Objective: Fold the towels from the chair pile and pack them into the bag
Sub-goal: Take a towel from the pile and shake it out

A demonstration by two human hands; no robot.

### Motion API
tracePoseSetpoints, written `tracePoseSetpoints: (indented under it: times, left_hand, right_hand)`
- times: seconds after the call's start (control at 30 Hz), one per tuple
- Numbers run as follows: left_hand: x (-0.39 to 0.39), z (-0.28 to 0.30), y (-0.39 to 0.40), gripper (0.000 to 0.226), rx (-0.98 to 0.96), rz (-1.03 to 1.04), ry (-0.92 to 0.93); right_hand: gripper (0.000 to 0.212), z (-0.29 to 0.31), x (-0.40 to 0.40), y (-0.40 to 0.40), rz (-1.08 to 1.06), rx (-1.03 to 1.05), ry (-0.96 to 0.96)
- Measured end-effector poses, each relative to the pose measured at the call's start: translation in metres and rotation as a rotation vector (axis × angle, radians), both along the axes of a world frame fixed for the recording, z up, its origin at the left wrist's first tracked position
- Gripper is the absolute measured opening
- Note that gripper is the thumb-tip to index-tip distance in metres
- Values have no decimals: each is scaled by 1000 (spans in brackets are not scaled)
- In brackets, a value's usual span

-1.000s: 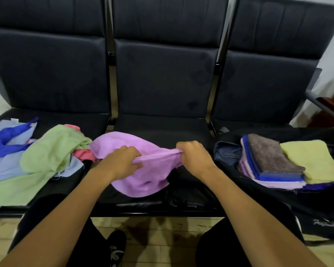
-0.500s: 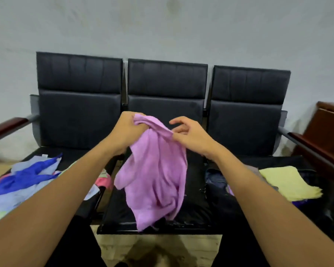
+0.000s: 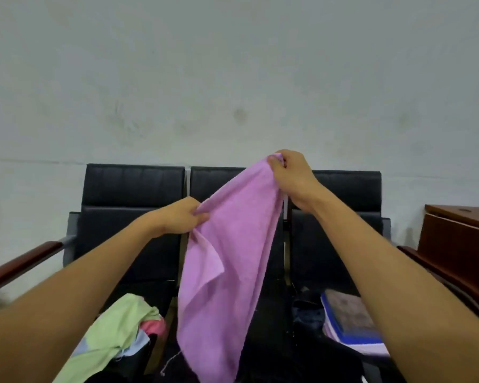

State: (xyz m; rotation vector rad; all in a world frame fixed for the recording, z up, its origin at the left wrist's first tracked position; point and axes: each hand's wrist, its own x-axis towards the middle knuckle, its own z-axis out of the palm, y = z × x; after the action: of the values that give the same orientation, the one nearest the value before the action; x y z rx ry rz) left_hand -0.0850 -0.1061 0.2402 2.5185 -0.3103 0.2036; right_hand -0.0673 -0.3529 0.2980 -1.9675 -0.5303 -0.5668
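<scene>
A loose pile of towels [image 3: 114, 330] lies on the left seat, with folded towels [image 3: 349, 324] in the dark bag [image 3: 310, 355] on the right. Beyond, the left hand [image 3: 181, 217] and the higher right hand [image 3: 293, 175] pinch a purple towel [image 3: 227, 272], which hangs before the black chairs [image 3: 130, 205].

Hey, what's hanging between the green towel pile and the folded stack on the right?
In the head view, the purple towel hangs between them, held by both hands over the middle seat.
</scene>
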Motion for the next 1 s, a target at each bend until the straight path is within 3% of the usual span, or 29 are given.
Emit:
tracePoseSetpoints:
  times: [0.13, 0.3, 0.37, 0.5, 0.6, 0.67, 0.73, 0.8, 0.9, 0.97, 1.0]
  left_hand:
    - [-8, 26, 5, 28, -272, 82, -205]
    - [-36, 76, -12, 26, -155, -49, -386]
    - [-50, 95, -9, 28, 54, -79, -290]
    - [-64, 122, -5, 36, 497, 33, -157]
    - [-67, 130, 3, 22, 423, -15, -162]
    - [-64, 125, 11, 18, 174, -61, -163]
    - [-57, 112, 13, 28, -117, -120, -95]
    - [-44, 96, 10, 29, -292, -137, -26]
    - [-26, 80, 13, 18, -148, -98, 61]
    - [-12, 69, 24, 25, 63, -76, 207]
    - [-3, 60, 28, 31, 196, -34, 253]
  right_hand:
    - [17, 16, -18, -12, 113, -273, 45]
    - [21, 23, -33, -17, 28, -929, 39]
    - [34, 34, -35, -23, -50, -912, -44]
    - [31, 61, -39, -34, -107, -795, -137]
    - [33, 68, -47, -38, -38, -714, -83]
    - [35, 63, -48, -42, 39, -576, -17]
    - [35, 51, -43, -46, 122, -460, 51]
    - [33, 36, -32, -45, 191, -367, 126]
    - [20, 14, -16, -44, 280, -293, 284]
    - [10, 2, -6, -49, 280, -515, 391]
    - [18, -5, 1, -49, 241, -700, 447]
